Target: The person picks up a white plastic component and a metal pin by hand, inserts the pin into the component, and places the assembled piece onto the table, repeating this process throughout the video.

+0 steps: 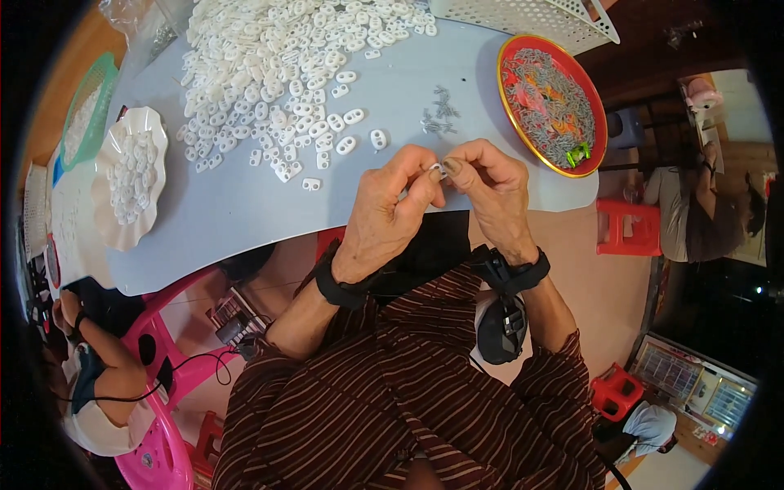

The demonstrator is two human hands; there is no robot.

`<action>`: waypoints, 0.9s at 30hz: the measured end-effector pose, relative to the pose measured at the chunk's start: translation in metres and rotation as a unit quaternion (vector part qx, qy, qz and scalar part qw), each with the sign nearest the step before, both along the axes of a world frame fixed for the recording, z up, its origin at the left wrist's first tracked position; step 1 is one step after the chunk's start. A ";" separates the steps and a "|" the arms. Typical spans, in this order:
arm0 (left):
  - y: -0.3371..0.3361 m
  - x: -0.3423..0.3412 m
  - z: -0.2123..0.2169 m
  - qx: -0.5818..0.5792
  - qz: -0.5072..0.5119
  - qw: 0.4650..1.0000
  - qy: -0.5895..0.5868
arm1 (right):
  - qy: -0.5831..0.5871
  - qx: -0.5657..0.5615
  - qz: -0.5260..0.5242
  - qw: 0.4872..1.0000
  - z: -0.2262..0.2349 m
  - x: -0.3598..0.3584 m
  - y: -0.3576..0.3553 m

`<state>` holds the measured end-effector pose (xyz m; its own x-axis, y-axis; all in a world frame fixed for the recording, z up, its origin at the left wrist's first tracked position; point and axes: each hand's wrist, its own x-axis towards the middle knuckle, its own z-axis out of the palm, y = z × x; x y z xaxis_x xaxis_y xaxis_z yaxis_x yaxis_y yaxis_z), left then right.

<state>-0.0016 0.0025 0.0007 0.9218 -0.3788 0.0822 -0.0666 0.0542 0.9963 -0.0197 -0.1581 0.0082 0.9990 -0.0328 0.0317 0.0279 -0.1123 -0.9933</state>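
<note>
My left hand (390, 208) and my right hand (493, 192) meet above the table's near edge, fingertips pinched together. Between them is a small white plastic piece (438, 169), mostly covered by the fingers. It resembles the white oval two-hole pieces (253, 61) heaped across the back left of the table, with several strewn toward me. One loose two-hole piece (378, 139) lies just beyond my left hand. Past the fingertips sits a little cluster of thin grey springs (441, 114). A red bowl with a gold rim (501, 69) holds many more springs, to the right.
A white scalloped dish (104, 192) of white pieces and a green basket (102, 77) stand at left. A perforated white basket (539, 20) is at the back. Around the table are pink chairs (159, 343), a red stool (629, 227) and other people (106, 392).
</note>
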 end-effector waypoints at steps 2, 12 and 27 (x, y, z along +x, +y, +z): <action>-0.001 -0.001 0.000 -0.013 0.003 1.000 0.000 | -0.010 0.006 -0.012 1.000 -0.002 -0.002 0.003; 0.003 -0.004 -0.004 -0.005 0.035 0.998 -0.055 | -0.034 0.032 0.031 0.998 -0.002 -0.002 0.002; 0.015 0.019 -0.004 0.386 0.204 0.834 -0.337 | -0.026 0.071 -0.009 0.997 -0.005 -0.007 0.003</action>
